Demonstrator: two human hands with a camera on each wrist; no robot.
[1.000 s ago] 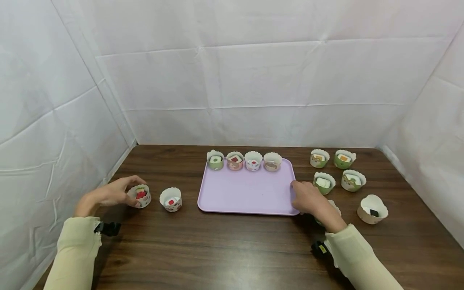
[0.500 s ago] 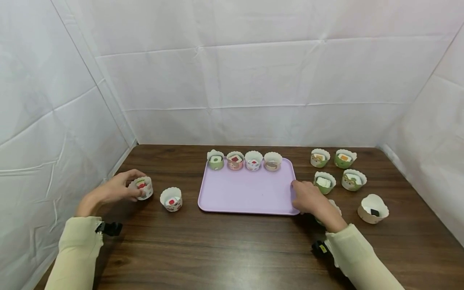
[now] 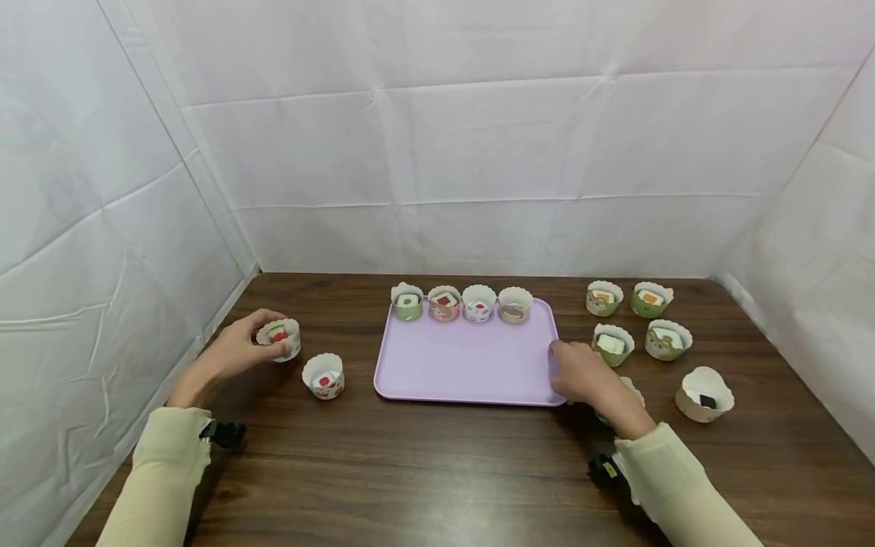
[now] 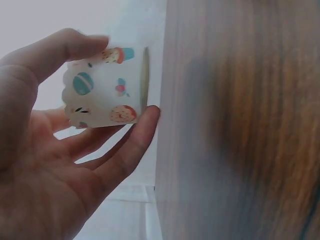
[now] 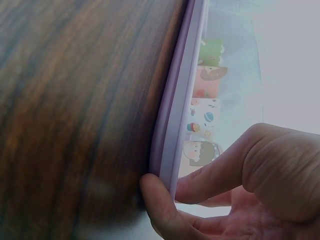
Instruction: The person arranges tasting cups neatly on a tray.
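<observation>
My left hand [image 3: 235, 349] holds a white paper baking cup [image 3: 292, 343] with red and green pieces inside. In the left wrist view, thumb and fingers grip the patterned side of this cup [image 4: 102, 87], its base apart from the tabletop. A similar cup [image 3: 323, 377] with a red-and-white piece stands just to the right. My right hand [image 3: 584, 372] is at the near right corner of a lilac tray [image 3: 465, 365]. Seen from the right wrist, thumb and fingers pinch the tray's rim [image 5: 175, 125]. Along the tray's far edge stand several baking cups, including a green one [image 3: 408, 305].
Several filled cups stand on the right of the brown wooden table [image 3: 410, 471], including a beige one [image 3: 702, 396] holding a black-and-white piece. One green cup [image 3: 630, 389] is partly hidden behind my right forearm. White cloth walls [image 3: 478, 152] enclose the back and sides.
My left hand has raised the baking cup and carried it to the right and away from me. The right hand keeps its place at the tray corner.
</observation>
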